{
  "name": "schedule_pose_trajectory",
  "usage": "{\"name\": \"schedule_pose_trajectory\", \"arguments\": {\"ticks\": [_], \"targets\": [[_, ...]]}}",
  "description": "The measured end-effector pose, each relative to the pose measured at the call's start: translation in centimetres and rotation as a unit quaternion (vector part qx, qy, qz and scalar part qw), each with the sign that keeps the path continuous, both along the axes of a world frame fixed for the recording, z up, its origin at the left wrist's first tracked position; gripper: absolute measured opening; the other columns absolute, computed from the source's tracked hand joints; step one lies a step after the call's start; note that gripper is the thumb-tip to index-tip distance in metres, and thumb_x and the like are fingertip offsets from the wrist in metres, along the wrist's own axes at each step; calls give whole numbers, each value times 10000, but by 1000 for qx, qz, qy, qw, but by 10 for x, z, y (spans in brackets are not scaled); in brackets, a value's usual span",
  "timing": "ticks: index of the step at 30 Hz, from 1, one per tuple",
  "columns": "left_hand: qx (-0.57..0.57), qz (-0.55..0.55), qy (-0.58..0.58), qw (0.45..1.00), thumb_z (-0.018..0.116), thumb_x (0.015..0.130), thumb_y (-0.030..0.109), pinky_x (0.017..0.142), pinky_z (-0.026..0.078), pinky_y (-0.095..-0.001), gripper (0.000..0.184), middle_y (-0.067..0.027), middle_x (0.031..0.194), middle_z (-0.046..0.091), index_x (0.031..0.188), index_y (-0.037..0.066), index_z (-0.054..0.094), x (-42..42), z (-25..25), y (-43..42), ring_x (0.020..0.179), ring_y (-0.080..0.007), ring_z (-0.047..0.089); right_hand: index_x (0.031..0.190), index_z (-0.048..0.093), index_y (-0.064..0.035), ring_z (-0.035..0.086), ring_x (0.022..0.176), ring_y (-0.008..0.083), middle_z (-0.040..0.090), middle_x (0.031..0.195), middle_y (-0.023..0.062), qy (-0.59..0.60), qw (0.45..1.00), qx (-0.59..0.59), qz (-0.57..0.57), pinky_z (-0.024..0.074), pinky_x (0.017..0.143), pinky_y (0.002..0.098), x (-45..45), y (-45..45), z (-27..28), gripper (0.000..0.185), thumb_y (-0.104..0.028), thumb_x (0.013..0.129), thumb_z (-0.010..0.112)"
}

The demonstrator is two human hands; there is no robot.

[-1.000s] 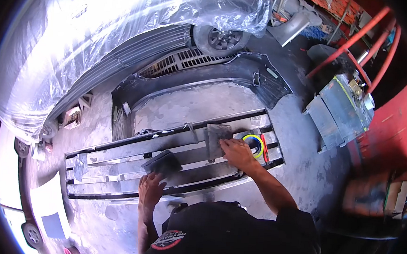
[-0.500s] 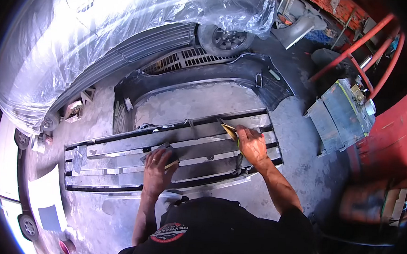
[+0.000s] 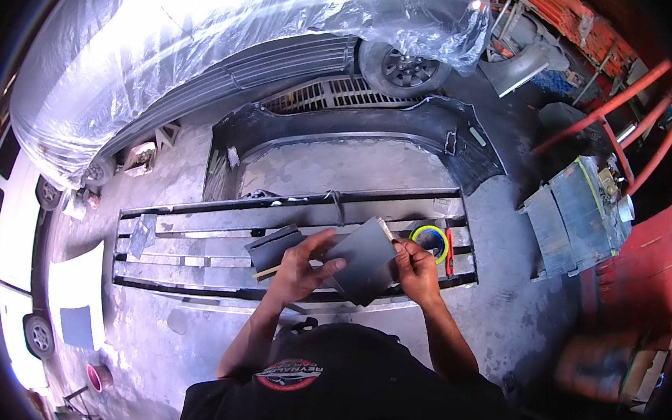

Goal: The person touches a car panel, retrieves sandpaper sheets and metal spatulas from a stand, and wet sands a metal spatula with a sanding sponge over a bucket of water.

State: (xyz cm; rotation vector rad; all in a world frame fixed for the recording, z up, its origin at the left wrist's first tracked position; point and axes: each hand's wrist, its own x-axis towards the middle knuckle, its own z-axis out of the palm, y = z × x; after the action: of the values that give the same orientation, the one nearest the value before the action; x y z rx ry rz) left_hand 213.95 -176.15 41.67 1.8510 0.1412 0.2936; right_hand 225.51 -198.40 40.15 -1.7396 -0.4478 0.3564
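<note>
A dark, flat sheet [image 3: 362, 256] is held aslant above a slatted frame [image 3: 186, 278], in front of the person's torso. The right hand [image 3: 418, 277] pinches it at its right edge between thumb and fingers, beside a narrow, pale strip that runs along that edge. The left hand [image 3: 295, 273] is at the sheet's left side, its fingers spread and the thumb apart from them; whether they touch the sheet I cannot tell.

Just beyond the left hand, a dark block [image 3: 274, 246] with a tan lower edge lies tilted on the slats. To the right of the right hand, a yellow-green ring [image 3: 431, 229] with blue inside it rests on the frame, next to a slim red tool [image 3: 450, 255]. A thin grey piece [image 3: 143, 234] lies near the frame's left end.

Beyond the frame, a long dark body panel [image 3: 341, 124] lies on the concrete floor [image 3: 339, 160]. Behind that is a vehicle draped in clear plastic sheeting [image 3: 208, 40], one wheel [image 3: 406, 69] exposed. A battered blue-grey box [image 3: 574, 221] stands on the right, near red bars [image 3: 627, 101].
</note>
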Motion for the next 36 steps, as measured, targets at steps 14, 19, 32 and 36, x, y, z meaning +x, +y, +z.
{"name": "schedule_pose_trajectory", "arguments": {"ticks": [14, 19, 32, 36], "targets": [[-184, 290, -83, 936, 631, 966, 265, 645, 449, -222, 246, 17, 806, 633, 989, 20, 651, -29, -14, 32, 715, -50, 532, 1080, 632, -65, 540, 752, 56, 599, 874, -29, 144, 981, 122, 42, 463, 667, 231, 1, -5, -39, 168, -91, 916, 652], [-120, 404, -73, 904, 631, 964, 297, 644, 410, -223, 277, 33, 731, 573, 879, 34, 607, -84, -7, 74, 680, -54, 480, 1156, 634, -11, 586, 977, 137, 623, 1000, 12, 300, 920, 253, 14, 448, 927, 289, 8, -6, -49, 223, -59, 948, 569], [-50, 397, -12, 916, 535, 1003, 175, 756, 505, -273, 230, -17, 908, 659, 1180, 68, 636, -248, -96, 61, 828, -103, 585, 1100, 624, -10, 560, 855, 92, 612, 935, 16, 295, 910, 70, 281, 444, 787, 242, -108, 163, -35, 215, -114, 914, 650], [-306, 368, 2, 878, 500, 1016, 346, 809, 489, -281, 388, -22, 956, 655, 1176, 14, 622, -310, -48, 63, 877, -114, 583, 1028, 654, 0, 512, 801, 43, 586, 867, -34, 177, 876, 28, 447, 409, 733, 190, -181, 231, -19, 168, -115, 906, 669]]}}
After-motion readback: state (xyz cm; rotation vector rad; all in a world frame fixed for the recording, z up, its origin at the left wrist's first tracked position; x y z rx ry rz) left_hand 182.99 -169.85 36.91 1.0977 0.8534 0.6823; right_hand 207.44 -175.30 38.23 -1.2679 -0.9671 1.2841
